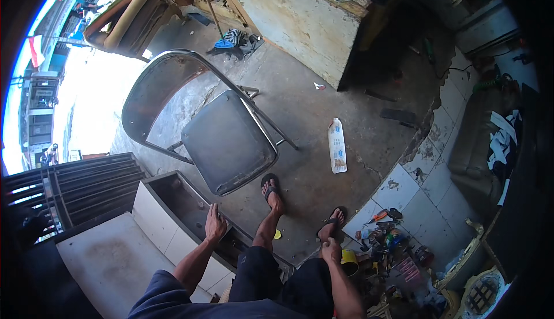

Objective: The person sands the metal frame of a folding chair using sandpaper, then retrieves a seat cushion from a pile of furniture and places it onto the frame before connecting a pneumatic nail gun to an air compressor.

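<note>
My left hand [216, 225] is held out over the edge of a low tiled ledge with a dark trough [183, 195]. Its fingers are stretched out, with nothing seen in them. Beside my right knee, my right hand [331, 251] is closed, and whatever its curled fingers may hold is hidden. A folding chair [231, 140] with a dark padded seat and metal frame stands in front of me. Nearest to my right hand is a yellow can-like container [349, 261], next to a heap of tools and small parts [392, 250].
A flattened white wrapper [337, 149] lies on the concrete floor. Farther off stand a worn white cabinet [300, 25], a blue broom [225, 43] and stacked cushions [130, 22]. A metal grille [95, 186] borders the left; a grey-brown padded seat [479, 140] lies at right.
</note>
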### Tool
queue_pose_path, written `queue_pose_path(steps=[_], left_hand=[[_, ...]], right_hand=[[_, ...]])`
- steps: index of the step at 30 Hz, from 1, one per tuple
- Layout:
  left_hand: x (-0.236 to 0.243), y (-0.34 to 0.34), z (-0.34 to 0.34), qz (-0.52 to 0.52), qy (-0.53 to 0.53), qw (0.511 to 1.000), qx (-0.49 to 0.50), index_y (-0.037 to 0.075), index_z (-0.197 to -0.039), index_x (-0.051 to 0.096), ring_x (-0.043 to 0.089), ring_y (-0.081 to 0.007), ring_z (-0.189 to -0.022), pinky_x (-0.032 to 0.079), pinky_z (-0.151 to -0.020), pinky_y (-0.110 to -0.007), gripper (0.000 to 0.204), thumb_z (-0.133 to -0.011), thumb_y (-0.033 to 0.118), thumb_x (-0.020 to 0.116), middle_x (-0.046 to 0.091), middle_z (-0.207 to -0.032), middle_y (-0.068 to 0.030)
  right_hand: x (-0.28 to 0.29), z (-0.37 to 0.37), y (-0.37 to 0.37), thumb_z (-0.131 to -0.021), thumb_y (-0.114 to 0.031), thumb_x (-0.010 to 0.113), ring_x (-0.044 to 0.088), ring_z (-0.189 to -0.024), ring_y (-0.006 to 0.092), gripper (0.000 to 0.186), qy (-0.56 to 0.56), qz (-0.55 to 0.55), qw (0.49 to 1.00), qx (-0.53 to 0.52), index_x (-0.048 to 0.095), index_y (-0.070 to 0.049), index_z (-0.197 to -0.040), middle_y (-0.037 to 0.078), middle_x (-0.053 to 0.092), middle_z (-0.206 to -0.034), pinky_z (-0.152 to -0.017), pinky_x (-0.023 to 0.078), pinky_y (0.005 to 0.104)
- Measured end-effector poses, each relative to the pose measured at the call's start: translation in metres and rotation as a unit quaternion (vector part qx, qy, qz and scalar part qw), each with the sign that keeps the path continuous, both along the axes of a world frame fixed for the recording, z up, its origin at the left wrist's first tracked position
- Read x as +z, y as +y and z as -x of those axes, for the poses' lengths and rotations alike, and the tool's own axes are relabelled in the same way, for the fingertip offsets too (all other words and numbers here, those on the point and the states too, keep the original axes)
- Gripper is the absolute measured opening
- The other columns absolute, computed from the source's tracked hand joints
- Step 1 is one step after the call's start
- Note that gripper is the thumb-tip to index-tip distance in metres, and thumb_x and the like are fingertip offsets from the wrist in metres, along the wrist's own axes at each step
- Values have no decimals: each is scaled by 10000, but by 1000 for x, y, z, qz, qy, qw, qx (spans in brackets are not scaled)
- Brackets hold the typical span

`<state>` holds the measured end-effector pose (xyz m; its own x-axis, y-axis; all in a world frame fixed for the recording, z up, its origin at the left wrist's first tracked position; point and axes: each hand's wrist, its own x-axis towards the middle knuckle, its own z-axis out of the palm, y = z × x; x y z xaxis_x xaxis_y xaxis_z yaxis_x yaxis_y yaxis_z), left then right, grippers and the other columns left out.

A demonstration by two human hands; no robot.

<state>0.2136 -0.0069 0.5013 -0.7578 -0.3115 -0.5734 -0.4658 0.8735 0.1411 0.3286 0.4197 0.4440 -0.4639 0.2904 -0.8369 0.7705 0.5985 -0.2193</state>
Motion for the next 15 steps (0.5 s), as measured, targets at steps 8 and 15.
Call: queue_pose_path(steps=[8,15], left_hand=[[156,120,-227,-164,-413,805,392,109,-1357,496,642,-237,-1028,512,-869,-405,553,-918,446,519,639,-1171,-133],[188,189,-141,-149,-346,894,244,105,-1265,531,648,-245,-977,514,-838,-407,488,-915,444,516,647,-1094,-130]], right_hand=[[41,-333,186,-890,-249,517,668,-911,356,248,-203,-46,958,-198,670,-86,-998,214,679,-1002,-796,522,465],[53,-363,154,-904,-265,518,671,-894,322,242,-113,72,820,-556,644,-98,-1025,178,681,-1001,-770,524,447]])
